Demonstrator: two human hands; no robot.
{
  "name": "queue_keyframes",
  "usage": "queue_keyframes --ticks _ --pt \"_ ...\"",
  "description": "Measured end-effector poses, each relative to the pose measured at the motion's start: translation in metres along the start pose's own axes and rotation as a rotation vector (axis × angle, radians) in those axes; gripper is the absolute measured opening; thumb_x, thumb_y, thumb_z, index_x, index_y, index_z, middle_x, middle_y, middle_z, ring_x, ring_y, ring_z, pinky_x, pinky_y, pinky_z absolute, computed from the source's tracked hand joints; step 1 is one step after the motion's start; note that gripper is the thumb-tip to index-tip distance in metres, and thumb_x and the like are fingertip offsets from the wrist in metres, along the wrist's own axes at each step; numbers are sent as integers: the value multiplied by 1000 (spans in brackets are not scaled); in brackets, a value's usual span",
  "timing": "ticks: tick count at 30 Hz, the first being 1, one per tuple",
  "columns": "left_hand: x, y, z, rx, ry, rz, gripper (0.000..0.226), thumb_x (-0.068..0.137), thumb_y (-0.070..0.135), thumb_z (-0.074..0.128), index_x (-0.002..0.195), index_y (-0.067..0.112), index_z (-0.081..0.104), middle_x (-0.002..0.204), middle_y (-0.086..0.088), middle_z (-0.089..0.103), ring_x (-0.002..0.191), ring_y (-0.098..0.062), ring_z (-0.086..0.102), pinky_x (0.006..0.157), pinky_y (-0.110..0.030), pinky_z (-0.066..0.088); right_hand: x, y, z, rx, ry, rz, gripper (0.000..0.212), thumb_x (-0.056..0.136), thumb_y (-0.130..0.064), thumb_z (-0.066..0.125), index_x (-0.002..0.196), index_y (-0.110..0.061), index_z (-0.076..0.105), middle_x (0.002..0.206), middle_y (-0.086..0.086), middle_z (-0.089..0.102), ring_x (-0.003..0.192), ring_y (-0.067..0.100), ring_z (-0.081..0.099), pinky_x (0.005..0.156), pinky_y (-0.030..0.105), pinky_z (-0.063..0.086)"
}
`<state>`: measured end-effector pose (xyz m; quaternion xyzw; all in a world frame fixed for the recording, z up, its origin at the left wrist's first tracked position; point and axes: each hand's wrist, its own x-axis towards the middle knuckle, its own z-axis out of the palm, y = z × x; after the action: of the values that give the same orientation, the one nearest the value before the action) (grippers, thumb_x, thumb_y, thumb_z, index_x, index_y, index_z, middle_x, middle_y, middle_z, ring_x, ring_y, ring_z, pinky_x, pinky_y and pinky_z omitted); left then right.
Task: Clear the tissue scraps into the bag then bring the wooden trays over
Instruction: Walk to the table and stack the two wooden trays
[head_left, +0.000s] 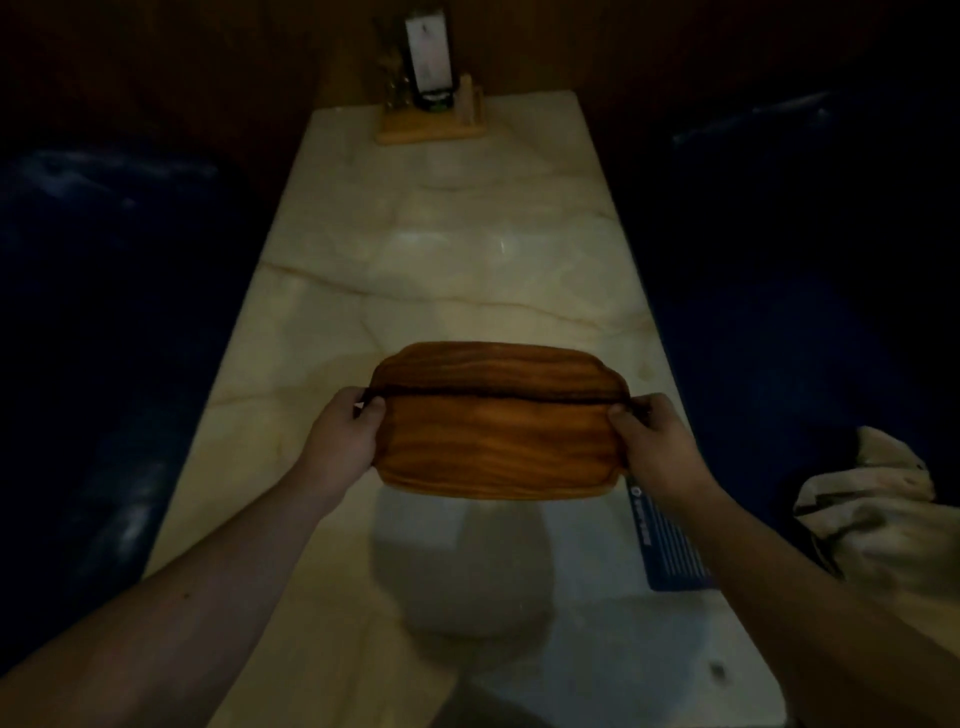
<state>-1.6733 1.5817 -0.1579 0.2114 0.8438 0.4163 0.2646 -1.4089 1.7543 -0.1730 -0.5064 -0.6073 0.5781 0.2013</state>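
With no scraps visible on the table (467, 249), both hands, left (347, 435) and right (655, 441), grip the trays (498, 441) by their ends; next, carry them level toward its near edge.

I see wooden trays (498, 441) with warm streaked grain and a smooth, faintly satin finish. The table (467, 270) looks like polished veined stone, glossy under the light. The seats (104, 260) read as shiny dark blue upholstery. A crumpled pale bag (878, 509) looks matt.
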Motion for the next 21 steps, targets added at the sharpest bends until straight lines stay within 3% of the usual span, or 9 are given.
queue_keyframes --ticks 3,6,8,10,12,17,21 --pt "-20 11 -31 -83 29 30 32 99 28 42 123 13 56 114 -11 62 99 -27 60 85 -41 50 6 -32 11 -22 -43 -94 22 97 -34 51 103 -14 52 91 10 63 76 20 62 59 37 51" --pt "-52 12 -71 -157 157 20 31 99 22 43 114 8 65 105 -23 67 95 -39 62 82 -51 51 5 -66 38 -69 -151 -198 21 96 -34 51 94 -15 57 83 9 64 70 18 62 56 32 47" --pt "-75 7 -98 -211 281 -5 28 98 20 45 94 8 70 81 -20 69 76 -39 63 64 -45 54 -1 -87 60 -109 -224 -262 22 96 -32 51 91 -14 61 86 11 67 77 25 65 66 42 53" --pt "-99 -2 -128 -259 340 -48 30 97 20 46 77 9 64 59 -8 60 55 -25 58 48 -32 44 -12 -105 85 -130 -282 -323 23 97 -30 51 85 -14 63 81 11 67 75 27 65 70 45 52" --pt "-124 -12 -161 -302 369 -80 30 98 22 46 77 5 59 59 -10 51 49 -22 52 47 -30 37 -26 -121 112 -139 -322 -389 27 96 -26 52 76 -11 63 68 8 63 63 26 60 64 43 47" --pt "-211 -38 -245 -347 581 -25 29 98 22 45 91 7 68 70 -12 63 62 -26 60 57 -33 46 -91 -158 188 -185 -476 -533 28 95 -21 53 74 -10 66 58 5 60 56 24 56 59 37 44" --pt "-301 -72 -303 -273 755 18 31 99 24 43 83 18 69 47 7 56 43 -7 53 42 -19 42 -170 -178 248 -227 -595 -654 29 94 -28 51 72 -14 66 58 4 61 55 21 58 56 34 43"
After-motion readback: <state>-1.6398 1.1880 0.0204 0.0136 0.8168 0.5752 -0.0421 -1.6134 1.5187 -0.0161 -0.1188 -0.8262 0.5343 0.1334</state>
